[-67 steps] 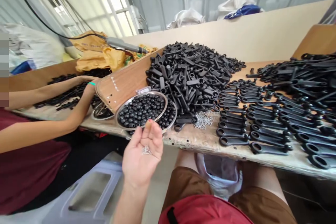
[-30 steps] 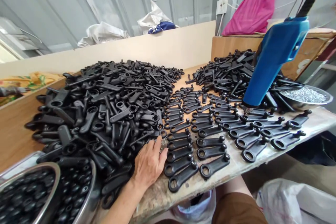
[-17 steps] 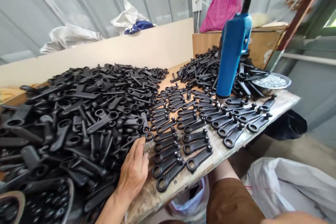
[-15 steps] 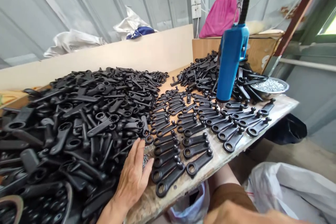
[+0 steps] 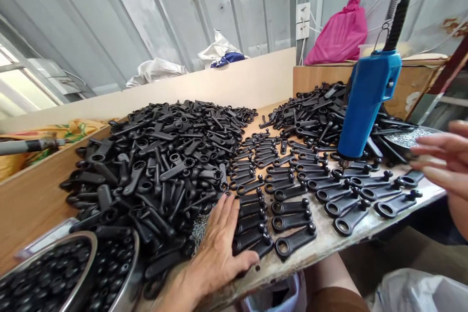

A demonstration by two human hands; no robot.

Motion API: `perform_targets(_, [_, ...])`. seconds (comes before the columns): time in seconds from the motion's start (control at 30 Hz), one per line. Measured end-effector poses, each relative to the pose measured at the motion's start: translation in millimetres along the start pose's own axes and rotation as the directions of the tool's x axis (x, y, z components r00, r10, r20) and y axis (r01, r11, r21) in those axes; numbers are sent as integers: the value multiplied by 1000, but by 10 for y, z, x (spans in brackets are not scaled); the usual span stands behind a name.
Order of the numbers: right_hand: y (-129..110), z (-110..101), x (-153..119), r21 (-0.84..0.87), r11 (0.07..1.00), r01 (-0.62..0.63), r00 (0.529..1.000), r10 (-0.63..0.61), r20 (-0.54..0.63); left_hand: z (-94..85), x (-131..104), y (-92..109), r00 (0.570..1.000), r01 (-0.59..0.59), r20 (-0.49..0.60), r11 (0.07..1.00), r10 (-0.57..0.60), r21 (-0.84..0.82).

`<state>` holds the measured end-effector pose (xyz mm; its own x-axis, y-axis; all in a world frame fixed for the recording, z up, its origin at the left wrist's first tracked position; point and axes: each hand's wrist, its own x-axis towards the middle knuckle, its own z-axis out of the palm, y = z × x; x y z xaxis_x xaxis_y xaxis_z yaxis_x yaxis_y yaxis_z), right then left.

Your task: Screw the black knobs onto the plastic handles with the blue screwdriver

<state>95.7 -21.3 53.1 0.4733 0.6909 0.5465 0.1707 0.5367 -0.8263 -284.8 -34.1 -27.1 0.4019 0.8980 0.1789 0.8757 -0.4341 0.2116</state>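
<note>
My left hand (image 5: pixel 219 243) lies flat with thumb spread, partly covering the near-left row of black plastic crank handles (image 5: pixel 296 241). These have a ring at one end and a small ball at the other. Beside the fingers lies a small heap of silver screws (image 5: pixel 199 228). At the right edge my right hand (image 5: pixel 448 170) is raised with fingers apart, holding nothing visible; part of it is cut off. It is near a metal dish (image 5: pixel 411 136) of small silver pieces. A blue electric screwdriver (image 5: pixel 367 107) hangs upright, tip down, over the rows.
A big pile of loose black handles (image 5: pixel 164 156) covers the left, another pile (image 5: pixel 318 107) the back right. Two metal-rimmed bowls (image 5: pixel 93 243) of black balls stand front left. A pink bag (image 5: pixel 338 34) sits behind; a white sack (image 5: pixel 413 292) is below the table's edge.
My view has swung left, showing the bowls in full. My right hand has risen from the bottom edge to the right, near the dish. My left hand has shifted onto the nearest handles.
</note>
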Motion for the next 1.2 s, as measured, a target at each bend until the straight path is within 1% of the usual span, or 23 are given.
perform_targets(0.03, [-71,138,103,41,999,-17,1000,18,-24,-43,16,88,998,12,62,999,-10,-32])
perform_targets(0.07, [-123,262,205,64,997,-36,999,35,14,-68,20,184,996,19,89,998,-14,-55])
perform_targets(0.1, [-151,367,304,84,994,-70,997,67,32,-68,11,285,997,15,75,997,-9,-78])
perform_targets(0.13, [-153,451,399,103,991,-90,994,83,77,-40,-12,390,1000,-5,31,994,8,-108])
perform_targets(0.2, [-92,572,562,81,990,-115,977,99,186,99,-78,604,991,-101,-104,973,81,-206])
perform_targets(0.23, [-43,616,625,52,991,-127,969,113,221,198,-107,708,983,-148,-145,948,110,-282])
perform_targets(0.27, [9,653,673,28,988,-150,960,138,243,304,-121,806,980,-177,-150,918,131,-354])
perform_targets(0.3, [56,688,704,15,984,-180,951,170,259,407,-115,896,982,-174,-142,890,125,-421])
perform_targets(0.37, [116,747,721,20,970,-242,931,226,287,561,-31,1043,987,-159,-92,866,131,-474])
perform_targets(0.4, [123,769,707,33,962,-270,917,246,315,598,40,1100,991,-131,-59,870,117,-476])
perform_targets(0.47, [93,789,646,38,946,-321,875,281,393,588,212,1190,999,-25,28,883,43,-469])
perform_targets(0.53, [21,772,561,25,928,-371,822,316,474,506,376,1261,992,90,122,885,-38,-457])
perform_targets(0.57, [-20,752,517,15,919,-393,792,330,513,458,445,1293,985,127,160,887,-60,-445])
perform_targets(0.63, [-98,702,442,3,911,-413,754,340,562,385,558,1344,975,161,209,903,-82,-399])
perform_targets(0.67, [-129,675,414,9,909,-416,745,335,577,367,606,1361,972,167,218,913,-89,-373])
perform_targets(0.8, [-167,588,363,50,904,-425,741,316,593,403,766,1362,967,182,225,941,-119,-287])
perform_targets(1.0, [-32,493,341,72,897,-436,735,310,603,529,891,1379,970,162,201,978,-134,-130])
perform_targets(1.1, [40,443,322,92,891,-445,741,309,596,522,929,1408,967,160,213,984,-140,-83])
perform_targets(1.2, [85,404,316,131,882,-452,750,296,591,477,973,1407,967,147,215,988,-136,-37])
